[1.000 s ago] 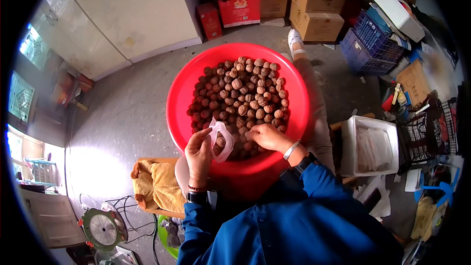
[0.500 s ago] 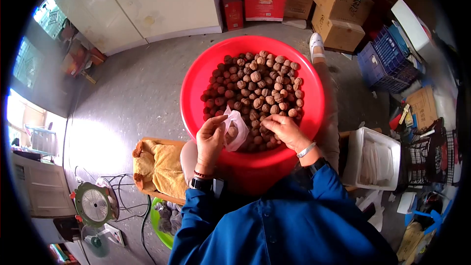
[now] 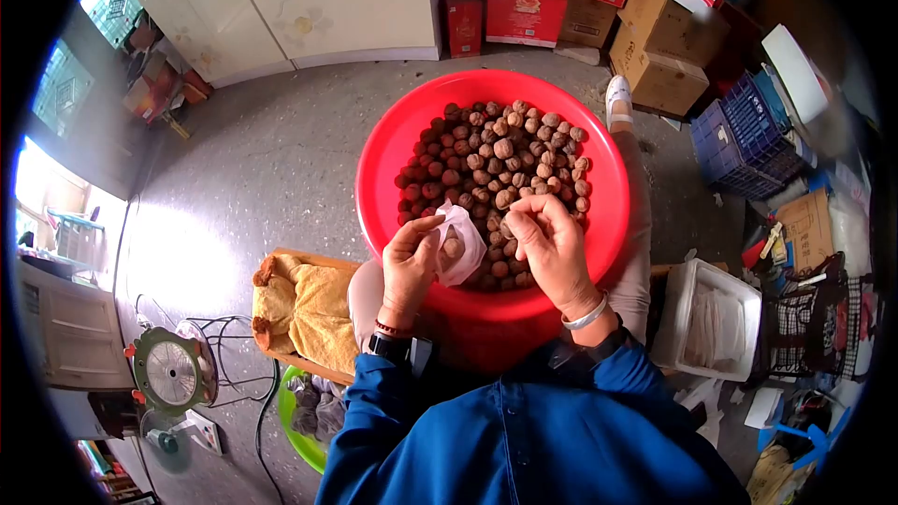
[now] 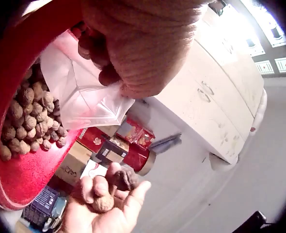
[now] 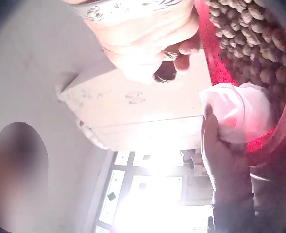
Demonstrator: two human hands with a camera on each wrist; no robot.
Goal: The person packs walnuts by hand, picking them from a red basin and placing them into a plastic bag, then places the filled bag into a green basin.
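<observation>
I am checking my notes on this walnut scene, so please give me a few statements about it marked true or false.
1. The left hand holds a thin plastic bag open over the basin. True.
2. The basin is blue. False: it is red.
3. The right hand holds walnuts in its grip. True.
4. The basin is empty. False: a heap of walnuts fills it.
5. The bag already has a walnut inside. True.
</observation>
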